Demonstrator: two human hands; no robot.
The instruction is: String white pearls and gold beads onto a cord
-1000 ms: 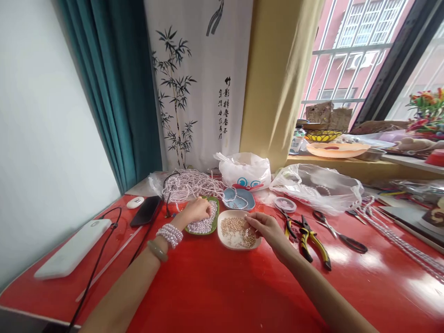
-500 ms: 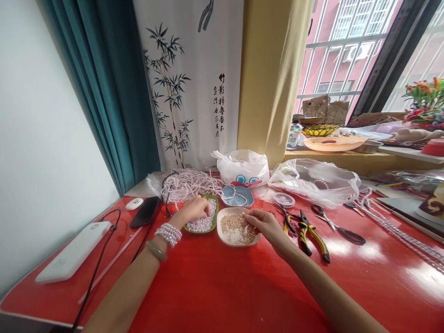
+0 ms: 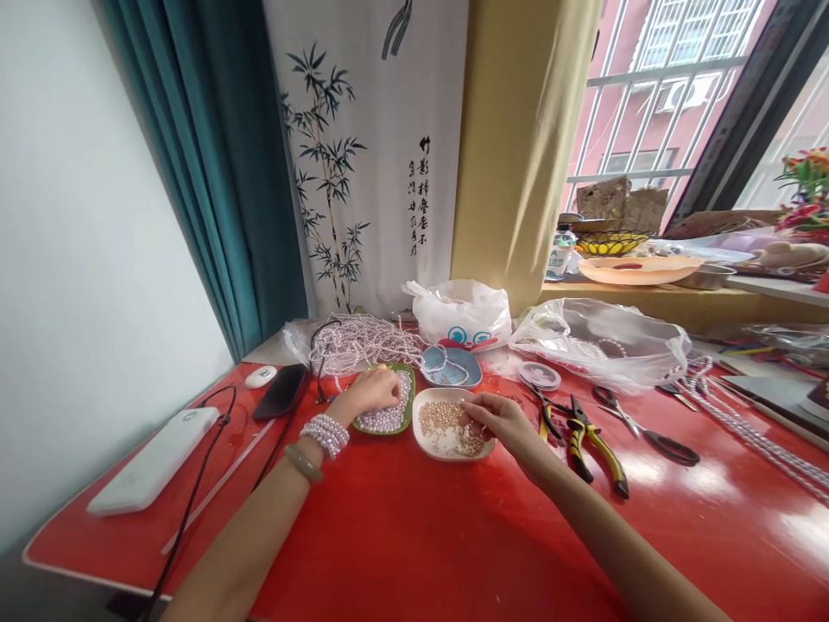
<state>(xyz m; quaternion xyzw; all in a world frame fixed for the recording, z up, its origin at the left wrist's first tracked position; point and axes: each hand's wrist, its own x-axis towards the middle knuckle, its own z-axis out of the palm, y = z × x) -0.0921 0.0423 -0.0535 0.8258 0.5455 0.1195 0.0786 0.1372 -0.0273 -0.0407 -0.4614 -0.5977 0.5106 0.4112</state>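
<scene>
My left hand is curled over a green dish of pale lilac pearl beads. Its fingers are drawn together, and whatever they hold is hidden. A pearl bracelet and a smooth greenish bangle circle that wrist. Thumb and fingers of my right hand are pinched at the right rim of a white dish. Anything in that pinch is too small to make out. Small gold beads lie scattered inside the white dish.
Behind the dishes lie heaped pearl strands, a blue tray and plastic bags. Pliers and scissors rest to the right on the red table. A phone, power bank and cable occupy the left.
The whole view has shifted, so everything sits slightly farther right. Both hands stay at the same dishes, with little visible movement of the fingers.
</scene>
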